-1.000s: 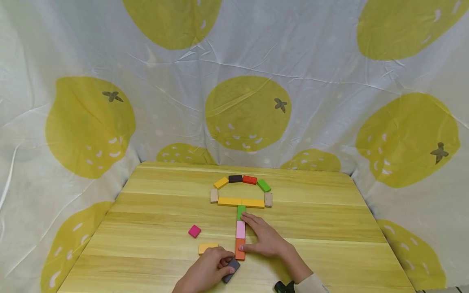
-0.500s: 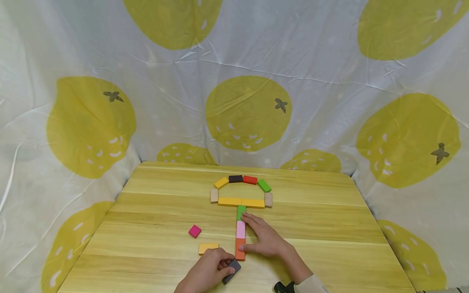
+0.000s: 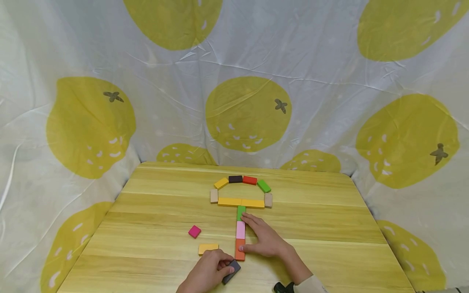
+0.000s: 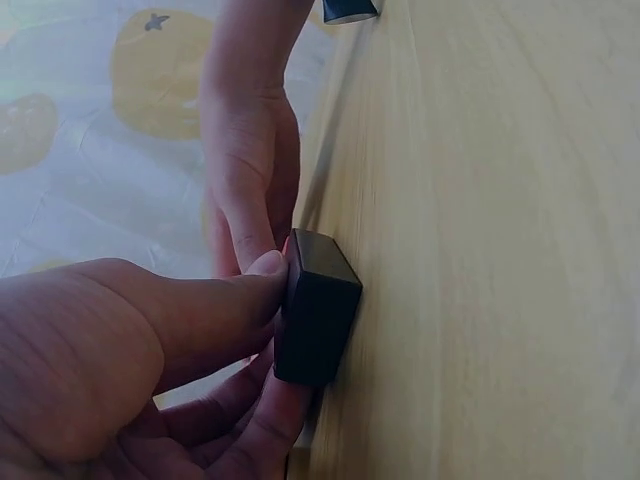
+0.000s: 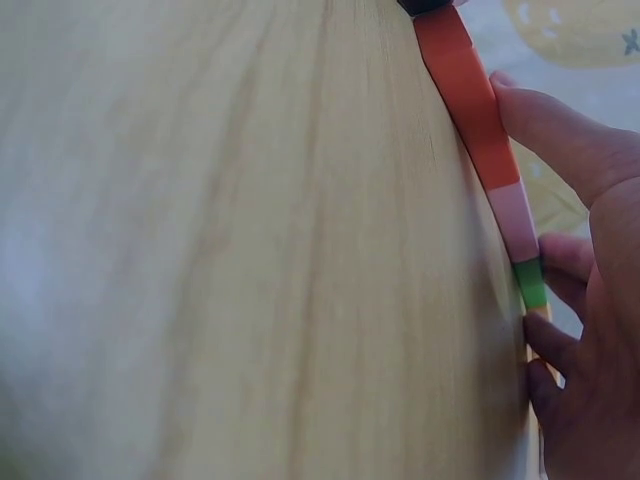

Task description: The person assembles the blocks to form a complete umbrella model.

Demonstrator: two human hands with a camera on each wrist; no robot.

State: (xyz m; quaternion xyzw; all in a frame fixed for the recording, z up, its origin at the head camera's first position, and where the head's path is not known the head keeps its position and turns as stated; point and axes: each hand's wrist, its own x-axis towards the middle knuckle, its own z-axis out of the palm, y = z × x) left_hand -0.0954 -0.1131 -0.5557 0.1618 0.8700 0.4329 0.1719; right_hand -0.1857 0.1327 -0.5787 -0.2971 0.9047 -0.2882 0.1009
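Observation:
My left hand (image 3: 209, 270) pinches a dark grey block (image 3: 231, 272) between thumb and fingers. In the left wrist view the same dark block (image 4: 318, 305) is tilted, close over the table. Its far end is right at the near end of an orange block (image 3: 239, 254). That block lies in a straight column with a pink block (image 3: 240, 230) and a green block (image 3: 241, 211). My right hand (image 3: 269, 239) rests along the column's right side, fingers spread. Its thumb touches the orange block (image 5: 470, 100) and its fingertips reach the green block (image 5: 530, 284).
Two long yellow blocks (image 3: 229, 201) form a bar above the column. An arch of several small blocks, among them a red block (image 3: 250, 180), curves behind it. Left of the column lie a magenta block (image 3: 195, 231) and a yellow block (image 3: 208, 248). A lemon-print cloth (image 3: 249, 114) hangs behind the table.
My left hand has shifted very slightly to the right with the grey block. The right hand and the other blocks have stayed put.

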